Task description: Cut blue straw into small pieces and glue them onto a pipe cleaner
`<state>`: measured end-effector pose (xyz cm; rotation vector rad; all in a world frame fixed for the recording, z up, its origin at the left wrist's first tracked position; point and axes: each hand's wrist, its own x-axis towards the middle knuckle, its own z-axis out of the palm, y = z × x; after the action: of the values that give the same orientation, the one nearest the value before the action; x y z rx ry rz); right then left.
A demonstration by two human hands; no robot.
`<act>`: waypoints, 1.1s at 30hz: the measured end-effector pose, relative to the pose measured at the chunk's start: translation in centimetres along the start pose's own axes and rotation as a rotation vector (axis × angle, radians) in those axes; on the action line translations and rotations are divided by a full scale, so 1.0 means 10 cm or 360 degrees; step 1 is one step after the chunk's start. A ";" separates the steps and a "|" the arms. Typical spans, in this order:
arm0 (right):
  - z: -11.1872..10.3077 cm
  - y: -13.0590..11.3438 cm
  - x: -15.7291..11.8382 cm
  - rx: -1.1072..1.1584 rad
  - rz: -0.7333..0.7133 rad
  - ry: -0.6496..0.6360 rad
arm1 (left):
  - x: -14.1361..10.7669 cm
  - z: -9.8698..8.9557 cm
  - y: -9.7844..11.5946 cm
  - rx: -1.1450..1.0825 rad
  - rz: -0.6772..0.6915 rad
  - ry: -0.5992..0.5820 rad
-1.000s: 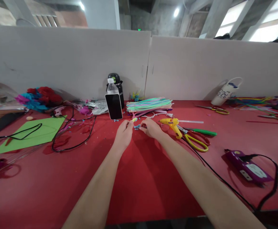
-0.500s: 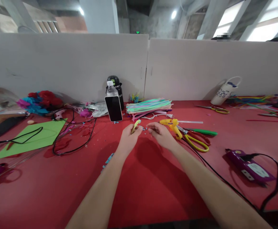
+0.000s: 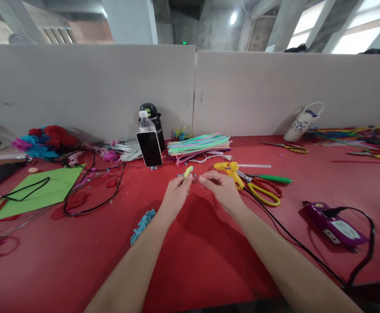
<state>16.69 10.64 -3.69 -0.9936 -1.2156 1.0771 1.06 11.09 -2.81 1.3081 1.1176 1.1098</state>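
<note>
Over the middle of the red table, my left hand (image 3: 177, 192) is closed on a small yellow fuzzy piece (image 3: 188, 171), which sticks up from between its fingertips. My right hand (image 3: 220, 187) is just to the right, thumb and forefinger pressed together; anything between them is too small to make out. A narrow gap separates the two hands. Small blue bits lie on the table by the fingertips. Beside my left forearm is a heap of blue fuzzy pieces (image 3: 142, 226), partly covered by the arm.
Behind the hands lie pastel pipe cleaners (image 3: 199, 145); a phone (image 3: 149, 149) leans on a bottle. To the right are a yellow glue gun (image 3: 230, 170), yellow-handled scissors (image 3: 264, 194) and a purple power box (image 3: 336, 226) with a cable. Green paper (image 3: 36, 189) lies left.
My right hand's fingers have come together, and more of the blue heap shows beside my left forearm. The whole view has shifted a little. The yellow piece stays in my left hand.
</note>
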 end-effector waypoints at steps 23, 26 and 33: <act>0.07 0.04 -0.04 0.0295 0.0232 -0.0035 | -0.04 0.03 0.03 0.0203 0.0097 -0.0089; 0.08 0.03 -0.05 0.0202 0.0210 -0.0001 | -0.04 0.03 0.04 0.0190 0.0088 -0.0107; 0.06 0.00 -0.06 0.0081 0.0123 -0.0099 | -0.03 0.01 0.04 0.0243 0.0153 -0.0051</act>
<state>16.11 10.07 -3.72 -0.9807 -1.2021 1.2014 1.17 10.76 -2.38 1.5076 1.1438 1.0861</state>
